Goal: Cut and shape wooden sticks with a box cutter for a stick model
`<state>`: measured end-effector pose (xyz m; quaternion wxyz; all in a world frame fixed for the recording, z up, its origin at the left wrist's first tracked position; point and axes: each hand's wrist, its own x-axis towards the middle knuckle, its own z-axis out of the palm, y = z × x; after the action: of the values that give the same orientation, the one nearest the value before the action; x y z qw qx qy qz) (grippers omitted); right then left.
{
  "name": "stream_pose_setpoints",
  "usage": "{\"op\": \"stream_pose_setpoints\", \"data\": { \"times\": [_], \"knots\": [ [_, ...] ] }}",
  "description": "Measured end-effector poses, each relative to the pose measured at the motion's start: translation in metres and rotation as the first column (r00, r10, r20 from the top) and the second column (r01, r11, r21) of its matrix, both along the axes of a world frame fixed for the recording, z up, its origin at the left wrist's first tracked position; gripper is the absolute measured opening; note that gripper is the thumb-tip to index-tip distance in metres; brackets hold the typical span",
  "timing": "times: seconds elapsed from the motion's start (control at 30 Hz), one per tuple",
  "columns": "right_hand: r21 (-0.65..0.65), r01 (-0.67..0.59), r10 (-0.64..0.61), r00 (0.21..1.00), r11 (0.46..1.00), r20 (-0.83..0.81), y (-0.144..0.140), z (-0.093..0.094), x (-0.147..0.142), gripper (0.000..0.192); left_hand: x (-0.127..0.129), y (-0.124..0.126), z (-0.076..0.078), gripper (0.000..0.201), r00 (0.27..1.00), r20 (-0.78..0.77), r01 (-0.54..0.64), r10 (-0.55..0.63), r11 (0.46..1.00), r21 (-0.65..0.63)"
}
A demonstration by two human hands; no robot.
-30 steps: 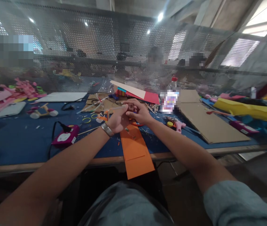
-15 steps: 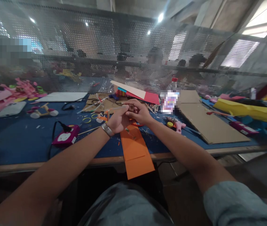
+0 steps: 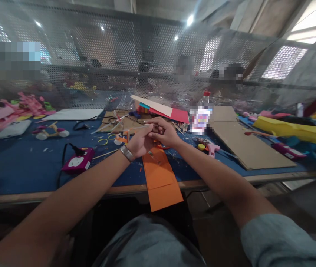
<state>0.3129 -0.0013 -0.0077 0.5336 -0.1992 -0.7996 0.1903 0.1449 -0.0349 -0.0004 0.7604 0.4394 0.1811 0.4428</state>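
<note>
left hand (image 3: 139, 142): raised above the bench (image 3: 21, 167), fingers curled toward the right hand, a metal watch (image 3: 126, 152) on the wrist; touching the right hand's fingers.
right hand (image 3: 165, 132): fingers bunched together and meeting the left; whether they pinch anything cannot be told, the contact point is too small and hidden.
held item: if one is there, it sits between the fingertips of both hands, above the far end of the orange paper strip (image 3: 159, 174); not legible.
orange paper strip: lies flat, running from under the hands toward the person and overhanging the near bench edge.
nearby, right: pink glue gun (image 3: 210, 147) just beside the right forearm; brown cardboard sheet (image 3: 244, 142) further right.
nearby, left: purple power socket (image 3: 78, 162) with black cord, well apart from the hands.
behind hands: scissors, sticks and scraps on cardboard; a bottle (image 3: 202, 115); perforated metal screen (image 3: 91, 66) with other people beyond it.
handling advice (judgement): fine fingertip work goes best with wrists steady and close together, light pressure, the work kept over the strip so a dropped piece lands in view, and clear of the glue gun tip.
</note>
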Motion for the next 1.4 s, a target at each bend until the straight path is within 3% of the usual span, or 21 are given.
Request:
{"op": "stream_pose_setpoints", "data": {
  "times": [0.73, 1.03, 1.4],
  "knots": [
    [-0.033, 0.002, -0.002, 1.000, 0.999, -0.001, 0.000, -0.002, 0.000, 0.054, 0.002, 0.004, -0.004, 0.025, 0.996, 0.043, -0.074, 0.073, 0.997, 0.015],
    [-0.133, 0.035, -0.039, 0.999, 0.991, -0.031, -0.001, -0.007, -0.002, 0.061, 0.001, 0.008, -0.006, 0.024, 0.987, 0.069, -0.147, 0.146, 0.989, 0.002],
    [-0.242, 0.016, -0.053, 0.988, 0.970, -0.147, 0.008, -0.010, -0.002, 0.047, 0.002, 0.005, -0.003, 0.033, 0.968, 0.010, -0.251, 0.251, 0.960, 0.126]
  ]
}}
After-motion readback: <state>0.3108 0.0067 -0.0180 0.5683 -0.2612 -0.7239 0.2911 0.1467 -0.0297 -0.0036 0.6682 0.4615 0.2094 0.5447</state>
